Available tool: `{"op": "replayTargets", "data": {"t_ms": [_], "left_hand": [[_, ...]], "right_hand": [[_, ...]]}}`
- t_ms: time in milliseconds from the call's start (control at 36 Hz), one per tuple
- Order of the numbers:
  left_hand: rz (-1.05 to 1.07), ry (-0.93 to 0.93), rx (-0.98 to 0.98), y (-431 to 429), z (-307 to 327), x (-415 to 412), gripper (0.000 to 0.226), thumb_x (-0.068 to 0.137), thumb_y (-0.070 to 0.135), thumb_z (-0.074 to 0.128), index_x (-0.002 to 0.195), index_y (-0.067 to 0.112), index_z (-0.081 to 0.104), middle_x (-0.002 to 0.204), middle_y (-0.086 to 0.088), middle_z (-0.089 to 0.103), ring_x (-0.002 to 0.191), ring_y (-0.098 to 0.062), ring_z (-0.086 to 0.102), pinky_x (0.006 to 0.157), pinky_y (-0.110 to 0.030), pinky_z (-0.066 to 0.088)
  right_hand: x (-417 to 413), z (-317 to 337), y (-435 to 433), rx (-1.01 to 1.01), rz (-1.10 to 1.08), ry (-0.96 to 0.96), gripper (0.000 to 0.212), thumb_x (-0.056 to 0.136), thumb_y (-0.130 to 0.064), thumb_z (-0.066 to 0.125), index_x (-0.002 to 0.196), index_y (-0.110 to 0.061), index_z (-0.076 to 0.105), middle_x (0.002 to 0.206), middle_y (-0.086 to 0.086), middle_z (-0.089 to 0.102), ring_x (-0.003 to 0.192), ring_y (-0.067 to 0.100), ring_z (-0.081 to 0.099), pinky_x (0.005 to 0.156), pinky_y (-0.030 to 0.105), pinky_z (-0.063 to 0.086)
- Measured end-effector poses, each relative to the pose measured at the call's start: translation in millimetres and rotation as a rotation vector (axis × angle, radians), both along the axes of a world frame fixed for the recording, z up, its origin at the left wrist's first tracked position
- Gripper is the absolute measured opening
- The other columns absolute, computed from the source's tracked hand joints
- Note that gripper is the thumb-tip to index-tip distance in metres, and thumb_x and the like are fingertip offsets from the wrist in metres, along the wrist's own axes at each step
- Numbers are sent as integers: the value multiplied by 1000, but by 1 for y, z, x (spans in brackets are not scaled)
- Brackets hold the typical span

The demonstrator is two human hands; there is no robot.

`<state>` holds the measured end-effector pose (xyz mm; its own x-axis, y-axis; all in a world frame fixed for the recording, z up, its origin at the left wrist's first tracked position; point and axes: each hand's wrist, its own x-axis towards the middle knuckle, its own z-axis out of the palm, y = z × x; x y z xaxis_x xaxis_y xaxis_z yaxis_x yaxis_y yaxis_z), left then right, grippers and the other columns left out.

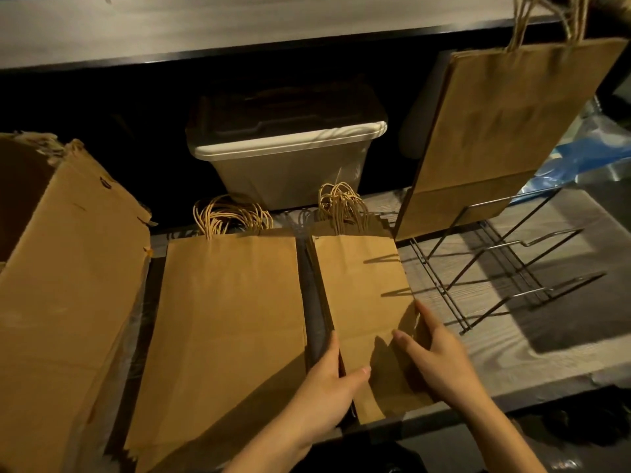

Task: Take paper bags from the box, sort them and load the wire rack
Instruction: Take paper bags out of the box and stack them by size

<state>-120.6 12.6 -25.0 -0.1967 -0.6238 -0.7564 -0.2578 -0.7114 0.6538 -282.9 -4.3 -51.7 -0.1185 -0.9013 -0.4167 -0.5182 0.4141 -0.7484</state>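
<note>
Two flat stacks of brown paper bags lie on the shelf: a larger stack (225, 312) at the middle left and a smaller stack (362, 288) beside it, both with twine handles pointing away. My left hand (331, 387) grips the smaller stack's near left edge, thumb on top. My right hand (440, 363) holds its near right corner, fingers spread over the paper. A black wire rack (505, 274) stands at the right with one tall bag (505, 131) upright in its rear slot. An open cardboard box (65, 285) lies at the left.
A lidded white plastic bin (290, 158) sits at the back under an upper shelf (239, 25). Blue plastic wrapping (587, 158) lies at the far right. The shelf's dark front edge (512, 407) runs below my hands.
</note>
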Motion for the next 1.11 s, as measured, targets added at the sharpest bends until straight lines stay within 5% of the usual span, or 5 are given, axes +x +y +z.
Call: {"op": "replayTargets", "data": {"t_ms": [194, 333, 667, 917, 1111], "left_hand": [[-41, -42, -54, -7, 0, 4, 73, 98, 30, 48, 151, 27, -2, 154, 9, 23, 141, -14, 22, 111, -28, 23], [-127, -87, -109, -15, 4, 14, 74, 96, 36, 50, 151, 25, 2, 156, 5, 18, 142, -15, 22, 112, -28, 22], [-707, -706, -562, -78, 124, 87, 56, 99, 42, 39, 148, 16, 28, 149, -3, 37, 128, -15, 44, 107, -28, 33], [-642, -1036, -721, -65, 226, 186, 44, 96, 44, 41, 135, 25, 48, 123, 0, 60, 111, -16, 57, 101, -36, 43], [-556, -1114, -616, -25, 254, 298, 43, 89, 52, 39, 122, 28, 56, 108, -1, 66, 98, -17, 62, 92, -39, 49]], "right_hand": [[-1, 4, -15, -44, 112, 23, 73, 89, -24, 63, 148, -26, 20, 119, -14, 46, 112, 8, 46, 97, 30, 41], [13, 8, -22, -151, 216, 217, 73, 88, -37, 63, 148, -30, 23, 154, -4, 29, 141, 16, 27, 113, 42, 32], [92, 108, -67, -496, 606, 313, 49, 92, -37, 55, 139, -28, 42, 137, -8, 51, 127, 9, 46, 103, 31, 43], [196, 189, -85, -735, 821, 329, 41, 93, -36, 54, 133, -28, 49, 122, -5, 62, 109, 9, 59, 90, 34, 53], [309, 237, -72, -895, 1034, 470, 38, 93, -40, 52, 130, -31, 50, 116, -6, 64, 102, 13, 61, 85, 38, 55]]}}
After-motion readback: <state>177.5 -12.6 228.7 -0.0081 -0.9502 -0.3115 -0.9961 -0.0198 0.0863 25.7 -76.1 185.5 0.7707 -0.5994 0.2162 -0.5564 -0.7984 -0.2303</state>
